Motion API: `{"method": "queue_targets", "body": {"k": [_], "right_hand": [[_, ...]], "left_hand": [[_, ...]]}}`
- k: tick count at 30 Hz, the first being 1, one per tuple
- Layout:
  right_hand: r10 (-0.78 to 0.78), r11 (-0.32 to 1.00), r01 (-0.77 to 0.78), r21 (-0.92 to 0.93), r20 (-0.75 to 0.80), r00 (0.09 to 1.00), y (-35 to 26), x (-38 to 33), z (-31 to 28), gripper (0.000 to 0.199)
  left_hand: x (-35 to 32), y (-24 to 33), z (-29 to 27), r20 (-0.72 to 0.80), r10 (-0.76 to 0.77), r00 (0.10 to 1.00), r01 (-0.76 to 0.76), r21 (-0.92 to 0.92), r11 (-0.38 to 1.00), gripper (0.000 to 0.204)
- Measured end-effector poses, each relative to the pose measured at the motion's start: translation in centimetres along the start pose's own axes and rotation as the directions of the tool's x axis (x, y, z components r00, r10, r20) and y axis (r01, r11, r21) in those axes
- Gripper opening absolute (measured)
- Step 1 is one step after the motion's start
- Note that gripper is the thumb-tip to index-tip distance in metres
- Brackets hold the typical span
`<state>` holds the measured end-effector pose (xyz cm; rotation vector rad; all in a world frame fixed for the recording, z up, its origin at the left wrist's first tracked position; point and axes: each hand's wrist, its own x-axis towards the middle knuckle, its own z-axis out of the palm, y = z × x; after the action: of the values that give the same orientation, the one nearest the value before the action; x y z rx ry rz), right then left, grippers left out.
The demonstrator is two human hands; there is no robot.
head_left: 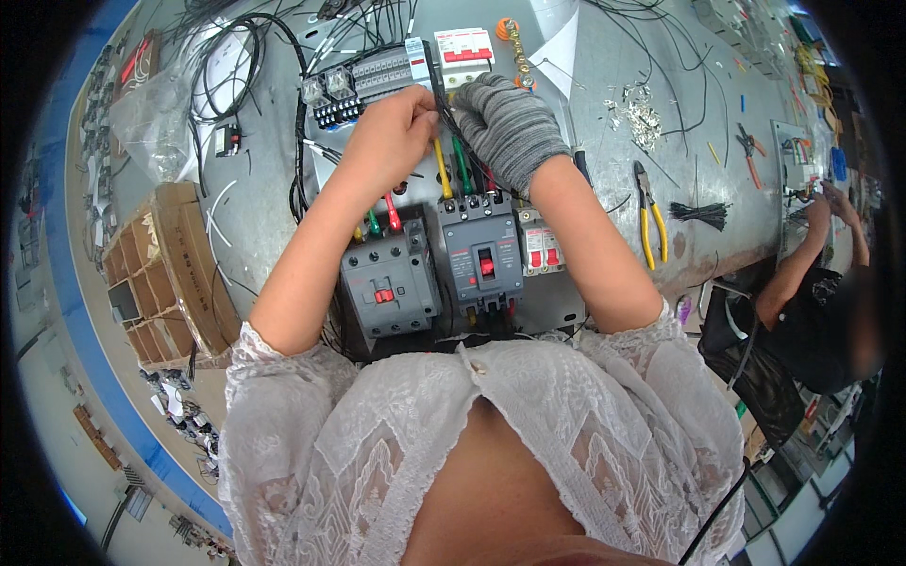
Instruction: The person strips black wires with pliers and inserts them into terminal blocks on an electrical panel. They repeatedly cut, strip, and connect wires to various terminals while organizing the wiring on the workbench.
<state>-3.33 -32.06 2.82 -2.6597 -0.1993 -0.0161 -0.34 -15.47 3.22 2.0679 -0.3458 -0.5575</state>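
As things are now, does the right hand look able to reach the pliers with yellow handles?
Probably yes: the yellow-handled pliers lie on the table to the right of the gloved right hand, with nothing seen covering them. The hand would first need to leave the wires.

White lace blouse (354,424), grey knitted glove (517,141) on right grip (508,127).

Left hand (394,132) and gloved right hand (507,127) seemingly touch black wires (440,92).
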Motion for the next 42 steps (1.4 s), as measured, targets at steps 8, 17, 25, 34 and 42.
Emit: {"method": "queue_targets", "body": {"k": [8,17,25,34,42], "right_hand": [[0.065,0.998,-0.066,0.016,0.071,0.995,-0.7,0.5,-0.7,0.026],[0.033,0.999,-0.030,-0.043,0.065,0.997,-1.2,0.8,-0.6,0.025],[-0.018,0.994,0.028,-0.105,0.096,0.995,-0.7,1.3,-0.3,0.022],[0.012,1.000,-0.011,-0.011,0.036,0.999,-0.8,0.6,-0.8,0.021],[0.092,0.995,-0.092,0.026,0.003,0.996,-0.3,-0.8,-2.1,0.025]], "left_hand": [[0.8,-2.2,0.3,-0.065,0.116,0.991,-0.121,-0.075,0.990,0.015],[0.9,-2.1,0.0,-0.113,0.149,0.982,-0.143,0.058,0.988,0.019],[0.8,-2.2,-0.2,-0.044,0.111,0.993,-0.106,0.102,0.989,0.015],[1.0,-2.7,0.0,-0.049,0.090,0.995,-0.090,0.002,0.996,0.014],[0.9,-2.5,-0.1,-0.023,0.054,0.998,-0.055,-0.053,0.997,0.011]]}}
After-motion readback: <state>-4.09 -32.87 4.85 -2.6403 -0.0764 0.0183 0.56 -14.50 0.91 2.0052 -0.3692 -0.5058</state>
